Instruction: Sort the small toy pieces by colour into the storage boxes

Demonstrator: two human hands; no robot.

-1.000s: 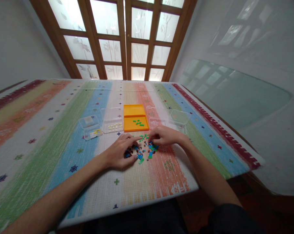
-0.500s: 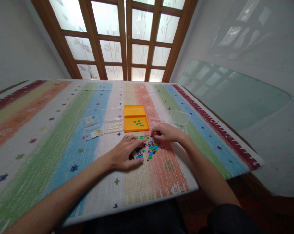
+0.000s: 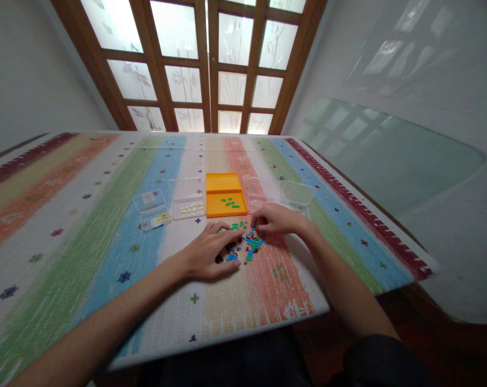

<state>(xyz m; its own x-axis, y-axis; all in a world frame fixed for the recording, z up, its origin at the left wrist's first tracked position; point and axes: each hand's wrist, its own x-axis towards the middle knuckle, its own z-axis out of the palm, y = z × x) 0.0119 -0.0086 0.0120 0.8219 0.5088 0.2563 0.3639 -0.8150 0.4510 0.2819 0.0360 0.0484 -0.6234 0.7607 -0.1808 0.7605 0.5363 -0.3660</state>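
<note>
A loose heap of small toy bricks (image 3: 253, 244), green, blue and dark, lies on the striped tablecloth between my hands. My left hand (image 3: 209, 252) rests on the cloth at the heap's left side, fingers apart and curved around some dark and blue pieces. At the heap's upper right, my right hand (image 3: 273, 219) has its fingers curled down with the tips together over the bricks. Whatever lies between those fingertips is too small to make out. Just beyond the heap stands an open orange case (image 3: 213, 208), with several green bricks (image 3: 229, 203) in its near half.
Left of the orange case are a clear box with cream pieces (image 3: 192, 208) and another clear box with yellow pieces (image 3: 162, 217). More open clear boxes stand to the right, one with a raised lid (image 3: 299, 192), partly behind my right hand. The table's front edge (image 3: 227, 339) is near me.
My right hand stays over the heap's upper right, its fingertips slightly shifted. My left hand is practically still. The view has moved a little.
</note>
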